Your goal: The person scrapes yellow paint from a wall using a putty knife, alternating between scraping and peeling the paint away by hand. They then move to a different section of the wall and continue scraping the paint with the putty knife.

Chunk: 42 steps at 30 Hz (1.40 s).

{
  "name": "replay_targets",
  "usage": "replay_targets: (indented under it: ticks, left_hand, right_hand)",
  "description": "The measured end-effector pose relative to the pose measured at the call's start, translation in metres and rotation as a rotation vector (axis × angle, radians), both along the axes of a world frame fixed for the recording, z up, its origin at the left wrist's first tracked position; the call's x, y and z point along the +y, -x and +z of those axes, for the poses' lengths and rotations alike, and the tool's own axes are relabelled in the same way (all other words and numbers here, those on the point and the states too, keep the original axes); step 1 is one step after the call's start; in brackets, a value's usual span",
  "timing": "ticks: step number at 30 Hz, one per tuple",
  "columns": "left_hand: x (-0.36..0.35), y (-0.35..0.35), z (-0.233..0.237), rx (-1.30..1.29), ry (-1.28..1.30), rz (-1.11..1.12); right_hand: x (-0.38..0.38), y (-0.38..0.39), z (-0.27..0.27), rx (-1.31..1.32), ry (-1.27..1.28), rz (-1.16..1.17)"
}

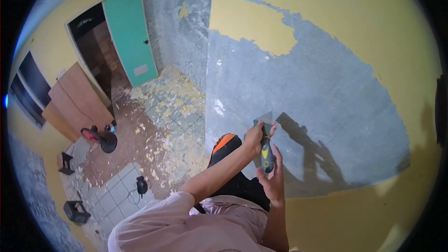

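Observation:
A putty knife (266,153) with a grey and yellow handle points up in front of the wall, its flat metal blade (266,117) at the top. My left hand (254,138) is closed around its neck, just below the blade. Close by the butt of the handle is my right hand (274,180), its fingers stretched up along one side and the thumb apart on the other. Behind both hands the wall (326,93) shows bare grey, with yellow paint (252,18) left above and around the scraped area. The hands and tool cast a dark shadow on it.
Paint flakes (170,98) litter the tiled floor on the left. A green door (130,37) stands open at the back. Beyond my left arm are a leaning wooden board (77,95), a fan (108,142), a small black object (141,185) with a cord, and low stools (76,211).

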State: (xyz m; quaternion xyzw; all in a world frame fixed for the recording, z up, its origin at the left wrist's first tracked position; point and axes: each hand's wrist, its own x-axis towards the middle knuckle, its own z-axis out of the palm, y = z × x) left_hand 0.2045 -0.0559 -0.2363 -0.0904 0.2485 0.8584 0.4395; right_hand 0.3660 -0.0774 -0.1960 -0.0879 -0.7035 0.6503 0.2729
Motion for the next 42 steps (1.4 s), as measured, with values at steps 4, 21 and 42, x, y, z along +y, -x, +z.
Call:
replay_targets:
  ticks: [4,21,42]
  left_hand:
    - [-0.006,-0.013,0.051,0.040,-0.145,-0.082]
    - [-0.003,0.086,0.179,1.499,0.324,0.547]
    - [0.039,0.205,0.127,2.268,0.652,1.131]
  right_hand:
    - [0.015,0.004,0.044,-0.094,-0.958,-0.302]
    - [0.095,0.123,0.232,0.792,-0.568,0.040]
    - [0.072,0.158,0.260,0.994,-0.680,-0.222]
